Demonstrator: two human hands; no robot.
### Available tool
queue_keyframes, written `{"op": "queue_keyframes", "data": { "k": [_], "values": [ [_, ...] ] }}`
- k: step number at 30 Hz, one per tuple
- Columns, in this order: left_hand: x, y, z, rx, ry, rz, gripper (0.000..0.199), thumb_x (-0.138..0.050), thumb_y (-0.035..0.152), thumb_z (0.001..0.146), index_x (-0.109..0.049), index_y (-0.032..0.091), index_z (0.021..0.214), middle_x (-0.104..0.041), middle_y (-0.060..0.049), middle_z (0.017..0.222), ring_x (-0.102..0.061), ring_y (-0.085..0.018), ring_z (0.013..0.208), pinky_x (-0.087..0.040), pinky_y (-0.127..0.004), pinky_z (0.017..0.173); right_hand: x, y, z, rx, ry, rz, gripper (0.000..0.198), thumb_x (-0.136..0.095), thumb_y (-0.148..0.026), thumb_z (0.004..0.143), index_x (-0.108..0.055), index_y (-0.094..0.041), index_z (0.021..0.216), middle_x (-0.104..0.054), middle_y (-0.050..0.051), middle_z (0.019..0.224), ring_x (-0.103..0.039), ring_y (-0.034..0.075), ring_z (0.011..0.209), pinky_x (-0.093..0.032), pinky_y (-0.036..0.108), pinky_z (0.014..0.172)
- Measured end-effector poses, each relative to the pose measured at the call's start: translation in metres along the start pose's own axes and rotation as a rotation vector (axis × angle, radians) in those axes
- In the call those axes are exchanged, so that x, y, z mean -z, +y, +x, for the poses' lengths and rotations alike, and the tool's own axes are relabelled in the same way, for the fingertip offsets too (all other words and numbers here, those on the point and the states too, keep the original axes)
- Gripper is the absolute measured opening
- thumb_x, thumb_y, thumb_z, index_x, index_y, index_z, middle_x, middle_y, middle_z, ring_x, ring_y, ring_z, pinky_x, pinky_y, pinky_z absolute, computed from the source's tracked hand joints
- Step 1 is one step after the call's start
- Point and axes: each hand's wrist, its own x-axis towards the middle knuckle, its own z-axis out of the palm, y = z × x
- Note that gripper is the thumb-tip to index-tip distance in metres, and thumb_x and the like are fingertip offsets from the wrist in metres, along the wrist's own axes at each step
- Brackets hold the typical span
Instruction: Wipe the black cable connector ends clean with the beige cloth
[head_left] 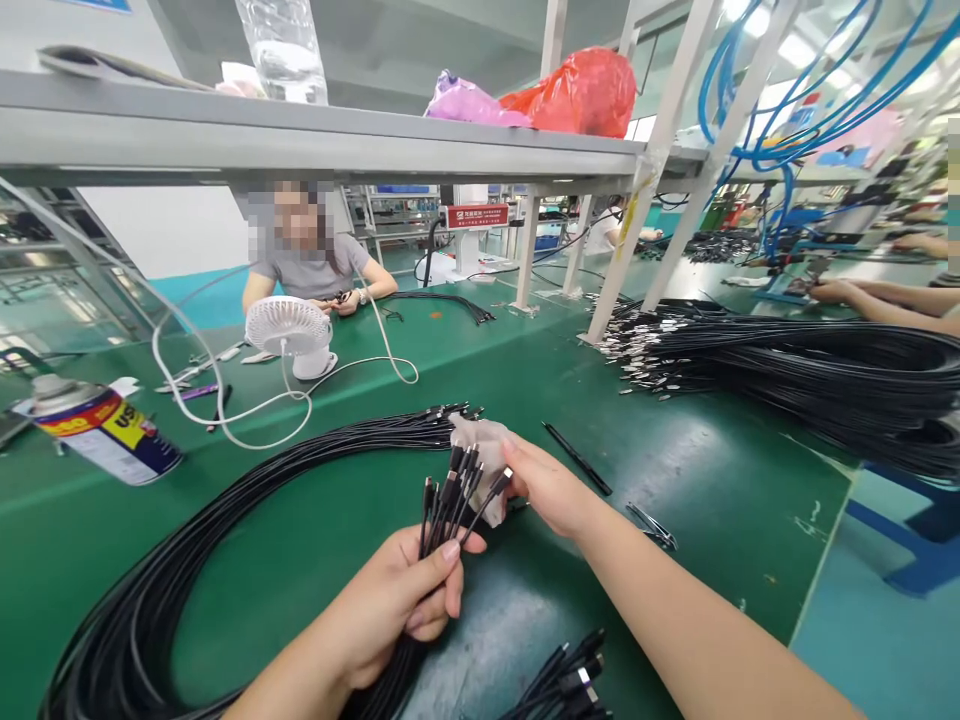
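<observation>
My left hand [409,590] is closed around a bunch of black USB cables [454,500], their plug ends fanning upward above the thumb. Between the thumb and fingers of my right hand [547,490] is a crumpled whitish cloth [482,445], just behind the plugs. One cable's bright metal tip lies against the right fingers; whether they pinch it too I cannot tell. A long bundle of black cables [217,520] curves over the green table on the left, its plug ends beyond the cloth. More cable ends [570,685] show at the bottom edge.
Left on the table [360,375] are a spray can [112,430] and a white fan [289,330] with its cord. A black pen [577,458] and tweezers [652,525] lie right. Beyond them is a large cable pile [810,360]. A person [315,270] sits opposite, below a shelf [375,140].
</observation>
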Motion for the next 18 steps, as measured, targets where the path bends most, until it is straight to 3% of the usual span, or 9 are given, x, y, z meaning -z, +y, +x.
{"op": "queue_keyframes", "data": {
  "k": [3, 8, 13, 18],
  "values": [
    [0.001, 0.000, 0.000, -0.030, 0.036, -0.012, 0.029, -0.074, 0.037, 0.077, -0.065, 0.013, 0.091, -0.055, 0.004, 0.051, -0.019, 0.001, 0.035, -0.012, -0.017, 0.038, 0.002, -0.005, -0.002, 0.006, -0.095, 0.044, 0.061, -0.052, -0.069, 0.081, -0.062, -0.016, 0.107, -0.067, 0.005, 0.074, -0.058, 0.014, 0.055, -0.047, 0.025, 0.049],
    [0.004, 0.000, 0.001, -0.039, 0.086, -0.011, 0.031, -0.075, 0.038, 0.075, -0.065, 0.012, 0.089, -0.054, 0.005, 0.052, -0.018, 0.001, 0.035, -0.010, -0.017, 0.038, 0.006, -0.010, 0.002, 0.065, 0.044, 0.088, 0.052, -0.060, -0.063, 0.079, -0.065, -0.016, 0.100, -0.062, 0.002, 0.065, -0.056, 0.014, 0.053, -0.048, 0.026, 0.048],
    [0.003, 0.002, 0.000, -0.080, 0.099, -0.038, 0.032, -0.077, 0.038, 0.074, -0.064, 0.013, 0.089, -0.051, 0.007, 0.050, -0.016, 0.001, 0.035, -0.010, -0.017, 0.037, 0.010, -0.014, 0.002, 0.043, 0.040, 0.175, 0.043, -0.055, -0.054, 0.078, -0.066, -0.017, 0.097, -0.063, 0.004, 0.073, -0.055, 0.015, 0.059, -0.045, 0.024, 0.049],
    [-0.004, 0.009, -0.002, -0.084, 0.094, -0.032, 0.042, -0.082, 0.046, 0.064, -0.063, 0.013, 0.083, -0.052, 0.007, 0.047, -0.017, 0.002, 0.033, -0.011, -0.017, 0.037, 0.006, -0.025, -0.007, -0.003, -0.093, 0.119, 0.037, -0.053, -0.045, 0.073, -0.070, -0.015, 0.086, -0.063, 0.005, 0.066, -0.052, 0.015, 0.055, -0.037, 0.023, 0.044]
  ]
}}
